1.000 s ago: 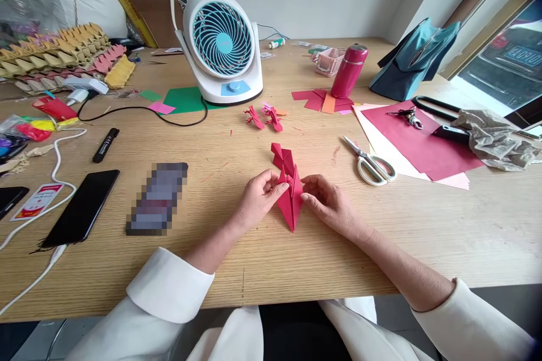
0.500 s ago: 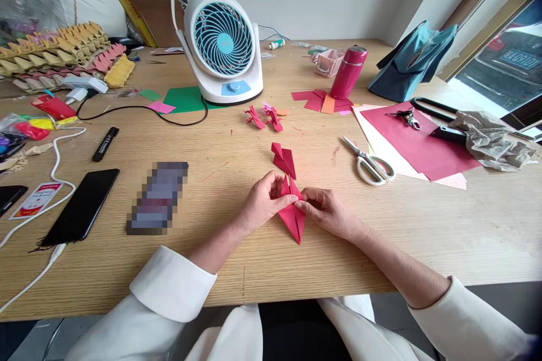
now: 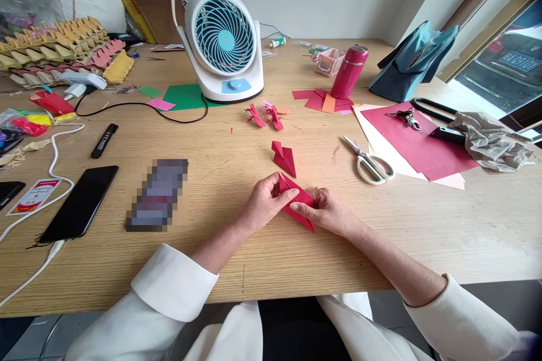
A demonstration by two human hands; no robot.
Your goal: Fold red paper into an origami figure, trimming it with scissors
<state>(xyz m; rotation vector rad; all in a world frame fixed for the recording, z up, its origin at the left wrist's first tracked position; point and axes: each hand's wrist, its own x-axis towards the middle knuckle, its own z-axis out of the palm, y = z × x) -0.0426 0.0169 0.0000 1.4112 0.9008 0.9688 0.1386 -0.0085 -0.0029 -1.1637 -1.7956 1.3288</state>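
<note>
"Red paper (image 3: 304, 196), creased to a long point: where is it being held?"

"Over the near half of the bench (image 3: 220, 259). The left hand (image 3: 266, 202) pinches its upper end, thumb on top; the right hand (image 3: 332, 213) pinches the lower right side, thumb laid across."

"How far along is it?"

"Partway, I'd judge: the long folds are in, but no fine detail shows. Just beyond lies a second folded piece (image 3: 285, 160), which also looks part-made."

"And farther off?"

"Scissors (image 3: 368, 161) to the right, not in use. Then two small red figures (image 3: 255, 117) side by side, seemingly finished. Past them, red slips (image 3: 314, 102) lie flat by the flask (image 3: 349, 73), apparently not yet folded."
</note>
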